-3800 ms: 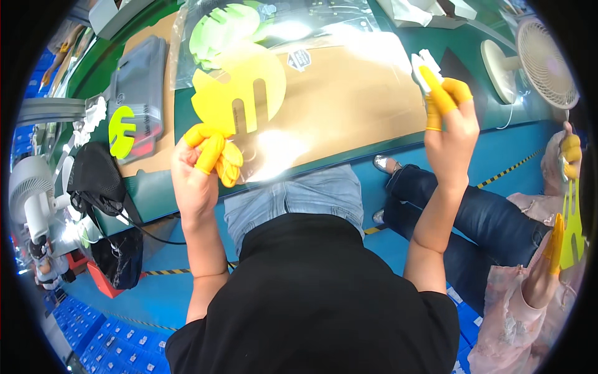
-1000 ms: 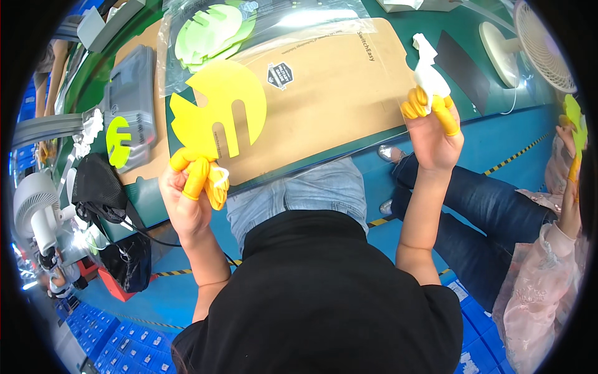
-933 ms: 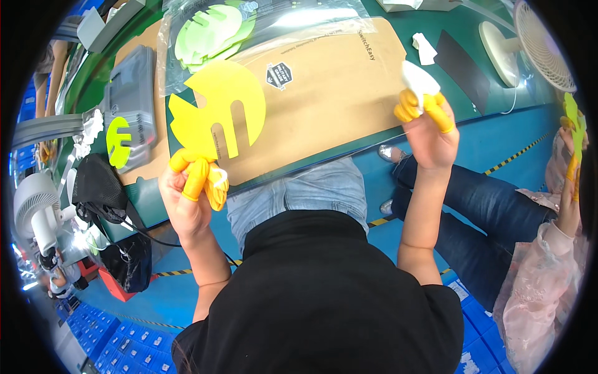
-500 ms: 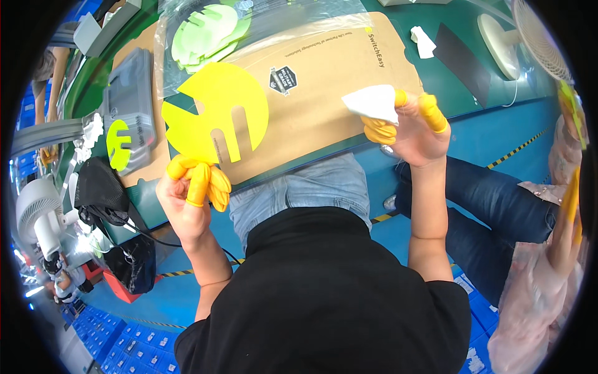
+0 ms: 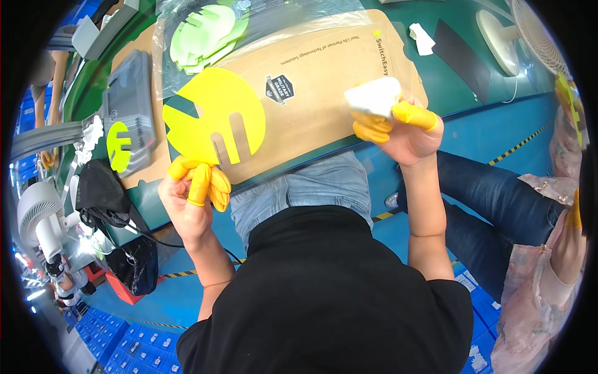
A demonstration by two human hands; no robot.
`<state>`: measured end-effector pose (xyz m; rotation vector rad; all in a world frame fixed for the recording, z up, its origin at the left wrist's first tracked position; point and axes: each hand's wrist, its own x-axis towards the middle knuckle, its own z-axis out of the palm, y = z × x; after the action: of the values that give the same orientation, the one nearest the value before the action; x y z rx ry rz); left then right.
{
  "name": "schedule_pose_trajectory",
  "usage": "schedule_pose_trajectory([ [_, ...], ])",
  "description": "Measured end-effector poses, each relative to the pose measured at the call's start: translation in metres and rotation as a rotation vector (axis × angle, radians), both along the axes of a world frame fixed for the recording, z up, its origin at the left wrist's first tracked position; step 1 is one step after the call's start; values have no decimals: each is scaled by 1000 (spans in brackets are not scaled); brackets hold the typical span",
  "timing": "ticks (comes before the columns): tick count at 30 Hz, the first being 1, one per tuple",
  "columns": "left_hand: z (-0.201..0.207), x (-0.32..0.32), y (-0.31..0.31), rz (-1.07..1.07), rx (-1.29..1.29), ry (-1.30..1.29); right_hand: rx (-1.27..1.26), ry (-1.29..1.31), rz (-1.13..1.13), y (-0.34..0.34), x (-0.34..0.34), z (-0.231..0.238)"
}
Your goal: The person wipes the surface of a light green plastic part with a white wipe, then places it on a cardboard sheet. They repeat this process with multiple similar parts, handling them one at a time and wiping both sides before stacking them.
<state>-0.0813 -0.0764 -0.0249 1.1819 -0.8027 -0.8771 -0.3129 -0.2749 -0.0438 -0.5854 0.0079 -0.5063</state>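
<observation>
Between the fingertips of my left hand, which wear yellow finger cots, is the lower edge of a flat bright yellow disc with slots and a wedge-shaped notch cut in it. The disc is raised over the brown cardboard on the table. My right hand, also in yellow finger cots, pinches a folded white cloth to the right of the disc, apart from it. Beyond the disc, several pale green cut-out pieces are piled on clear plastic film.
At the left lie a grey plastic case and a smaller yellow cut-out. A black sheet, a crumpled white wipe and a fan are at the right. Another person sits close on my right.
My right hand has turned, its thumb closing in against the white cloth. The yellow disc has tilted slightly, while my left hand stays nearly in place.
</observation>
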Motion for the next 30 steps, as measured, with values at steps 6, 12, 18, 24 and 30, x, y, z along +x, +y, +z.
schedule_pose_trajectory([
  [6, -2, -2, -2, 25, -6, 14, 28, 26, 37, 2, 0, 5],
  [12, -6, -2, -1, 43, -25, 40, 97, -68, -136, -1, 8, 3],
  [18, -8, 3, -1, 72, -43, 123, 238, -105, -302, -15, -8, 4],
  [24, -13, 9, 3, 81, -41, 208, -151, 114, -538, -21, -29, 2],
  [30, -13, 7, 3, 73, -39, 235, -411, 224, -714, -12, -26, 0],
])
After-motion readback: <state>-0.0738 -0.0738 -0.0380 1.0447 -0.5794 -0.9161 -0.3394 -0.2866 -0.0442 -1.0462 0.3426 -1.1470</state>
